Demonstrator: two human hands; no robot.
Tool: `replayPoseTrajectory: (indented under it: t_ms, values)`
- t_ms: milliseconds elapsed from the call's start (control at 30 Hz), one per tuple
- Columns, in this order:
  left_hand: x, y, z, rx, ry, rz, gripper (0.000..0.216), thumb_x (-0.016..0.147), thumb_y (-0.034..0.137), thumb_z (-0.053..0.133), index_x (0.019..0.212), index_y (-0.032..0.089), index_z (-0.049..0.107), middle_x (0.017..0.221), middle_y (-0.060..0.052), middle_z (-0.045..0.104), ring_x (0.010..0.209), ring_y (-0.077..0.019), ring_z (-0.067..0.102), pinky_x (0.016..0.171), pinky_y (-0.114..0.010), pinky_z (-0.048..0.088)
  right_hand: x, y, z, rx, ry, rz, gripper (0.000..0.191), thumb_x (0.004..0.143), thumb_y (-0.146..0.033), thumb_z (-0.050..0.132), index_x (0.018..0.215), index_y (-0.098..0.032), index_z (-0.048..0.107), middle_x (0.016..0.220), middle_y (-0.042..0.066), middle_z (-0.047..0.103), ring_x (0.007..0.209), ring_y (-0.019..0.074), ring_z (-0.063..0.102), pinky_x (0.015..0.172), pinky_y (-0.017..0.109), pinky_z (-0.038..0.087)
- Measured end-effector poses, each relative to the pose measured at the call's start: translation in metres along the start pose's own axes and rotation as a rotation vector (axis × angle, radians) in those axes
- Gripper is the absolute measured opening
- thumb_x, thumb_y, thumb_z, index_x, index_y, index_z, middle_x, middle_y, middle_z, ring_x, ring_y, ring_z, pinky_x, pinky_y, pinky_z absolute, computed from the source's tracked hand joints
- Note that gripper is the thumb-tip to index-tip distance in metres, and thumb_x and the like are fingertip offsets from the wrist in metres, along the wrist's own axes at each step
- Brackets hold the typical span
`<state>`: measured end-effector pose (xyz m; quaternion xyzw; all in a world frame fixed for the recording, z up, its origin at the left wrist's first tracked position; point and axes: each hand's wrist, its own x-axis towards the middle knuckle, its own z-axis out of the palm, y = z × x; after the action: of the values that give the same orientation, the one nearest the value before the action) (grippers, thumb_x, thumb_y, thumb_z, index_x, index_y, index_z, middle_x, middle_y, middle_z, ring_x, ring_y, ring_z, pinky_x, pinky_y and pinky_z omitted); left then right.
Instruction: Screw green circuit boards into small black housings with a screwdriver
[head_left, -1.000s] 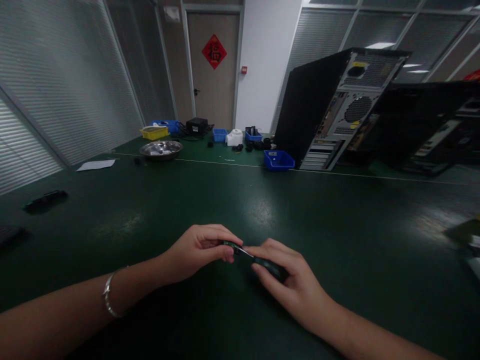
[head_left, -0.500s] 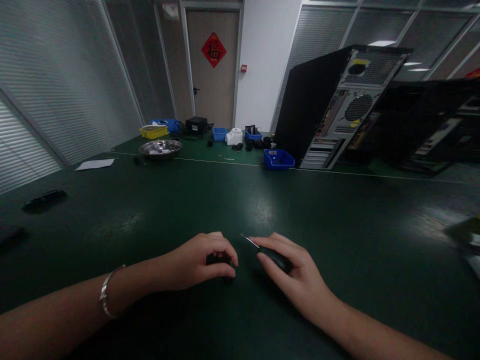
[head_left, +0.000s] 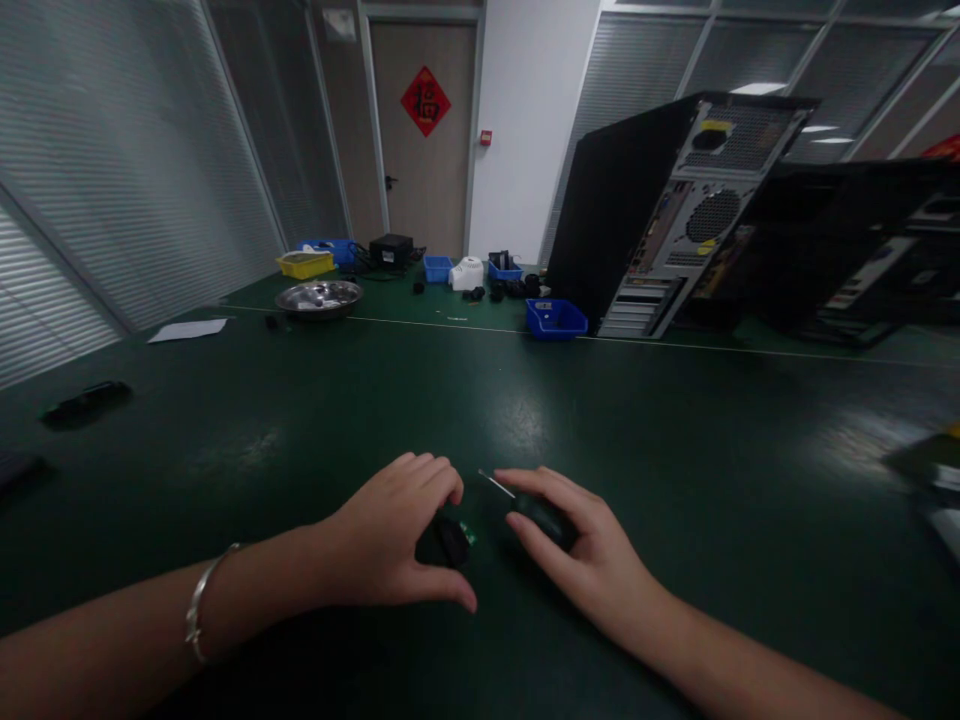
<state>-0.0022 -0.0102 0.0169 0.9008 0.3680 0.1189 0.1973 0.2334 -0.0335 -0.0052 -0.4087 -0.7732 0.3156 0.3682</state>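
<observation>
My left hand (head_left: 401, 535) is open, thumb spread wide from the curled fingers. Between thumb and fingers lies a small black part with a bit of green circuit board (head_left: 454, 541), on the table or just above it; its far side is hidden by the hand. My right hand (head_left: 581, 545) is closed around the dark handle of a screwdriver (head_left: 544, 518). The thin metal shaft points up and left, its tip a little above and to the right of the black part and not touching it.
The green table (head_left: 360, 400) spreads around both hands. Farther back stand a steel bowl (head_left: 319, 300), a blue bin (head_left: 556, 319), a white plastic piece (head_left: 466, 274) and a black computer tower (head_left: 630, 200). A dark object (head_left: 86, 403) lies at left, below a paper sheet (head_left: 187, 330).
My left thumb and fingers have spread apart, showing more of the black part and its green board. My right hand keeps the screwdriver and has shifted slightly left.
</observation>
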Motion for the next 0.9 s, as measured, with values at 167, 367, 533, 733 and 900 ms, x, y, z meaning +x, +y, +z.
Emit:
replayPoseTrajectory:
  t_ms: [167, 367, 533, 733, 900]
  values:
    - [-0.002, 0.002, 0.002, -0.067, -0.058, -0.002, 0.027, 0.083, 0.034, 0.066, 0.101, 0.017, 0.056, 0.099, -0.008, 0.057, 0.085, -0.0239, 0.051, 0.074, -0.036, 0.043, 0.000, 0.002, 0.003, -0.026, -0.128, 0.016, 0.026, 0.088, -0.013, 0.062, 0.112, -0.021, 0.063, 0.105, 0.005, 0.069, 0.096, 0.0203, 0.065, 0.086, 0.033, 0.050]
    - [0.000, -0.006, 0.006, -0.218, 0.002, 0.017, 0.030, 0.081, 0.018, 0.064, 0.110, 0.017, 0.053, 0.102, -0.007, 0.056, 0.092, -0.0226, 0.053, 0.079, -0.036, 0.046, 0.001, -0.004, 0.004, -0.209, -0.247, -0.026, 0.028, 0.089, -0.012, 0.058, 0.113, -0.023, 0.067, 0.094, 0.004, 0.066, 0.087, 0.0205, 0.062, 0.076, 0.032, 0.049]
    - [0.003, -0.017, 0.010, -0.318, 0.027, 0.026, 0.041, 0.081, 0.016, 0.068, 0.119, 0.017, 0.053, 0.106, -0.007, 0.057, 0.094, -0.0212, 0.055, 0.081, -0.035, 0.048, -0.001, -0.004, 0.005, -0.319, -0.314, -0.088, 0.043, 0.080, -0.006, 0.060, 0.118, -0.026, 0.065, 0.109, 0.005, 0.062, 0.097, 0.0220, 0.058, 0.084, 0.034, 0.048]
    - [0.004, -0.027, 0.012, -0.475, 0.048, 0.020, 0.047, 0.084, 0.018, 0.070, 0.128, 0.019, 0.053, 0.113, -0.008, 0.056, 0.096, -0.0199, 0.057, 0.087, -0.037, 0.050, -0.003, -0.001, 0.004, -0.277, -0.294, -0.110, 0.030, 0.081, -0.005, 0.059, 0.104, -0.023, 0.069, 0.111, 0.004, 0.064, 0.099, 0.0207, 0.058, 0.085, 0.033, 0.048]
    - [0.006, -0.034, 0.016, -0.766, 0.045, -0.023, 0.048, 0.083, 0.016, 0.073, 0.127, 0.019, 0.055, 0.115, -0.007, 0.055, 0.099, -0.0195, 0.059, 0.092, -0.039, 0.050, -0.002, 0.000, 0.002, -0.284, -0.306, -0.140, 0.034, 0.080, -0.004, 0.059, 0.106, -0.024, 0.066, 0.122, 0.002, 0.064, 0.104, 0.0220, 0.058, 0.088, 0.036, 0.048]
